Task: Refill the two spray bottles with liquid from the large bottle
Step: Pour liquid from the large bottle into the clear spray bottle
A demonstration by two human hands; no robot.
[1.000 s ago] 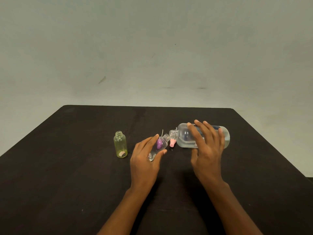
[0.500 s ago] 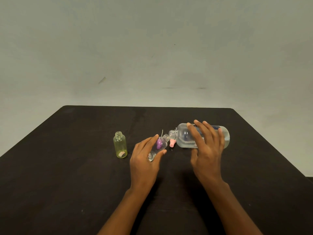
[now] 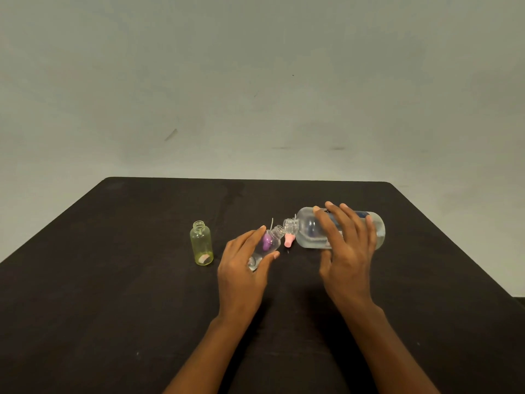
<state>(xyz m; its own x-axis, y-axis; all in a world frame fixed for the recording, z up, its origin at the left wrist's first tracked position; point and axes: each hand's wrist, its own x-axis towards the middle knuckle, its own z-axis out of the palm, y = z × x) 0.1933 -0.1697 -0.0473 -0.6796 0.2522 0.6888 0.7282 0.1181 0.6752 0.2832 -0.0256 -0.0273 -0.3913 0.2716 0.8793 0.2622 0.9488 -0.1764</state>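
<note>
Left hand (image 3: 241, 268) wraps the clear spray bottle (image 3: 265, 245), tilted toward two o'clock. Right hand (image 3: 346, 251) grips the large bottle (image 3: 309, 231), neck pointing nine o'clock, mouths meeting. Yellow bottle (image 3: 201, 244) stands open at their nine o'clock.

Single head view — looks forward and down from above table (image 3: 113, 280), close behind forearms, wall beyond.

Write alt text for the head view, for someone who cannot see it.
The right hand holds a large clear bottle sideways, mouth near a small clear bottle gripped by the left hand; an uncapped yellow bottle stands nearby.
</note>
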